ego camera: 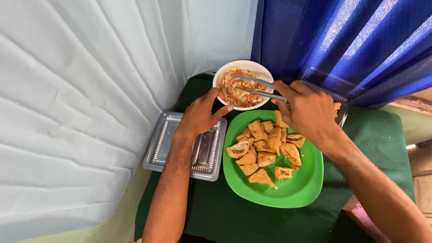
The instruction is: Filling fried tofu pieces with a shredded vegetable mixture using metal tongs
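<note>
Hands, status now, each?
Left hand: gripping the white bowl by its rim.
Right hand: closed on metal tongs, tips in the bowl's shredded salad.

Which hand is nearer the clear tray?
Left. The left hand is just above the clear tray, its forearm crossing it, fingers on the white bowl. The right hand holds tongs beyond the green plate.
</note>
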